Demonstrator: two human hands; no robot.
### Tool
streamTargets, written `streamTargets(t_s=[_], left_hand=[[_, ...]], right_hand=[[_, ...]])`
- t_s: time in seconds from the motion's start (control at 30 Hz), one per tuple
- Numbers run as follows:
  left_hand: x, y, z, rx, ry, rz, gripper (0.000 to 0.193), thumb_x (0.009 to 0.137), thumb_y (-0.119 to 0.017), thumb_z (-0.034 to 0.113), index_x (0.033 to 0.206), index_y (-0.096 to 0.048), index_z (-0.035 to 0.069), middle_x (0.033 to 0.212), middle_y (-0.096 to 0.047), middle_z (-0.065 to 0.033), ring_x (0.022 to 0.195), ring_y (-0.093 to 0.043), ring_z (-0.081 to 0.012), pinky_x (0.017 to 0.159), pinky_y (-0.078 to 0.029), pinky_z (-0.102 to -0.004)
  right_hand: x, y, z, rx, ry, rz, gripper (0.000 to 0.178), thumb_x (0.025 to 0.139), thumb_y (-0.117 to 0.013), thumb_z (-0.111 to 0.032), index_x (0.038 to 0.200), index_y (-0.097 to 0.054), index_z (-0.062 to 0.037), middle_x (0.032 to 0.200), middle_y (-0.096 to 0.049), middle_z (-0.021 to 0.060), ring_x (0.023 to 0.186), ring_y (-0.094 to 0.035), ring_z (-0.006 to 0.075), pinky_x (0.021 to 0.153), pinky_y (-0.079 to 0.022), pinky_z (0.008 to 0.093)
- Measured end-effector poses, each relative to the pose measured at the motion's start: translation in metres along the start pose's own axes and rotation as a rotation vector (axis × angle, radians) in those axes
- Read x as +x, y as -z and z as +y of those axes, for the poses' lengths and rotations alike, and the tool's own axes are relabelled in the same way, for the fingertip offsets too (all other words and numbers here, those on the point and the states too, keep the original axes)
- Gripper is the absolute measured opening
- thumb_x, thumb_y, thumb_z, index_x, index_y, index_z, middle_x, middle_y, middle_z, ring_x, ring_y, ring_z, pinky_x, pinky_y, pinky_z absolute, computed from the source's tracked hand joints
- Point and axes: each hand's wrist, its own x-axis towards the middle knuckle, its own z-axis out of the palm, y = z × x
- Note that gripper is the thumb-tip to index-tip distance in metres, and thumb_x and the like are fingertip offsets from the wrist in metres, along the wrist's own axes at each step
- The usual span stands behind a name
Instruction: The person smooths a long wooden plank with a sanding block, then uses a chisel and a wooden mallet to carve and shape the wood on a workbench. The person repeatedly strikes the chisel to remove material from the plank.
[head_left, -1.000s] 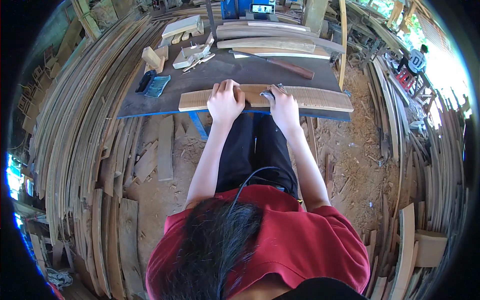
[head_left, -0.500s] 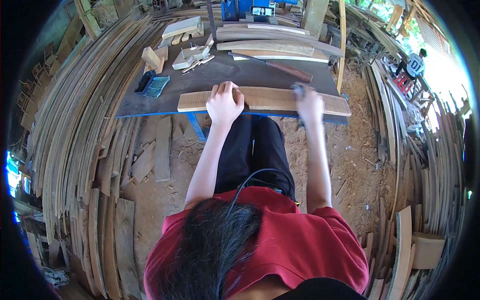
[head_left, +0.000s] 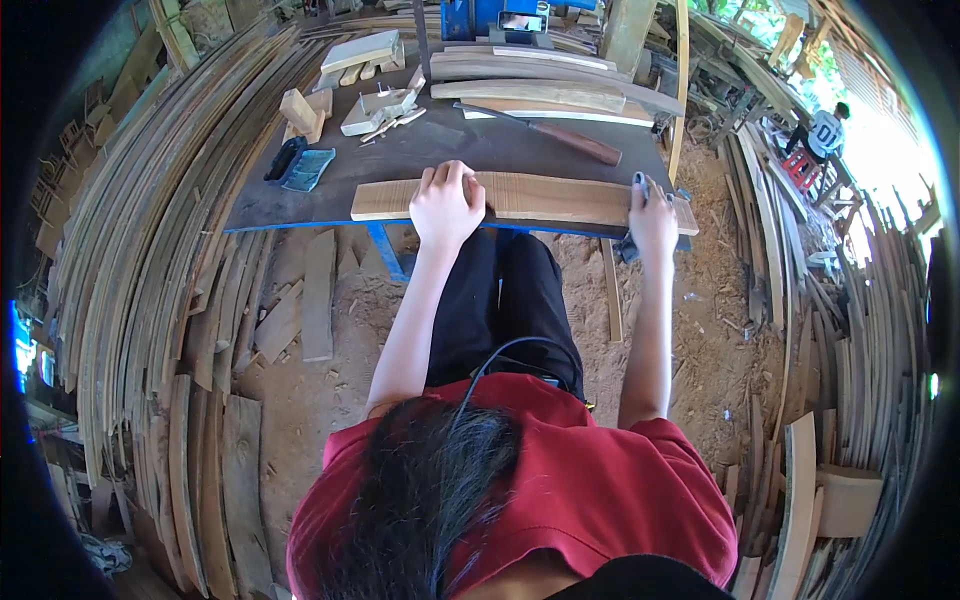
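Note:
A long light-brown wooden board (head_left: 550, 197) lies along the near edge of the dark-topped table (head_left: 480, 150). My left hand (head_left: 447, 207) is closed over the board left of its middle, its fingers bent across the far edge. Near the board's right end, my right hand (head_left: 654, 217) presses a dark blue-grey sheet (head_left: 627, 247) against the wood; it looks like folded sandpaper. One end of the sheet shows past the fingertips and another hangs below the board's near edge. The palm hides the rest of it.
A black-handled tool (head_left: 287, 160) and a blue sheet (head_left: 309, 170) lie on the table's left. Behind the board are a wooden-handled tool (head_left: 575, 142), small wood blocks (head_left: 380, 110) and stacked planks (head_left: 530, 93). Timber (head_left: 150, 250) lines both sides. A person (head_left: 823, 132) is at far right.
My right hand has slid rightward along the board with the dark sheet, toward its right end. My left hand keeps its hold on the board.

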Motion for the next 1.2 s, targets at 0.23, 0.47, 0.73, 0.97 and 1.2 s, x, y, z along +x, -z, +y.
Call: streamTargets(t_s=[0.23,0.47,0.73,0.97,1.2], left_hand=[[0.0,0.001,-0.003,-0.004,-0.01,-0.022,0.003,0.075,-0.054,0.014,0.074,-0.056,0.013,0.074,-0.061,-0.002,0.069,-0.058,-0.0225,0.058,-0.049,-0.0358],[-0.001,0.003,-0.006,-0.019,0.002,-0.041,0.003,0.076,-0.054,0.014,0.074,-0.056,0.013,0.074,-0.062,-0.0019,0.07,-0.059,-0.0222,0.058,-0.049,-0.0364],[0.001,0.001,-0.003,0.011,0.015,-0.044,0.003,0.076,-0.054,0.014,0.074,-0.055,0.014,0.072,-0.06,-0.0016,0.07,-0.059,-0.0217,0.058,-0.05,-0.036],[0.0,0.0,-0.004,0.004,-0.016,-0.045,0.003,0.076,-0.053,0.014,0.075,-0.056,0.014,0.073,-0.06,-0.0023,0.07,-0.059,-0.0224,0.057,-0.049,-0.0363],[0.0,0.004,-0.005,-0.008,-0.029,-0.008,0.003,0.073,-0.055,0.014,0.072,-0.053,0.012,0.07,-0.058,-0.0026,0.067,-0.057,-0.022,0.056,-0.049,-0.0357]], right_hand=[[-0.045,-0.029,-0.149,0.242,0.325,-0.145,0.026,0.089,-0.049,-0.024,0.102,-0.061,-0.0051,0.109,-0.061,0.0141,0.1,-0.059,0.0316,0.09,-0.045,0.0407],[-0.033,-0.007,-0.081,0.113,0.196,-0.147,0.029,0.091,-0.045,-0.025,0.113,-0.056,-0.0092,0.113,-0.059,0.0126,0.099,-0.059,0.0322,0.086,-0.046,0.0421],[-0.017,0.008,-0.017,-0.076,-0.088,-0.023,0.035,0.092,-0.042,-0.028,0.114,-0.057,-0.0065,0.113,-0.059,0.0154,0.104,-0.057,0.0329,0.087,-0.046,0.0415],[-0.059,-0.029,-0.141,0.327,0.42,-0.042,0.031,0.093,-0.043,-0.028,0.107,-0.06,-0.0067,0.113,-0.061,0.0126,0.105,-0.058,0.0285,0.092,-0.045,0.0402],[-0.009,0.04,-0.009,-0.096,-0.309,-0.164,0.035,0.093,-0.04,-0.031,0.118,-0.055,-0.0122,0.119,-0.056,0.0127,0.098,-0.06,0.0322,0.082,-0.049,0.0441]])
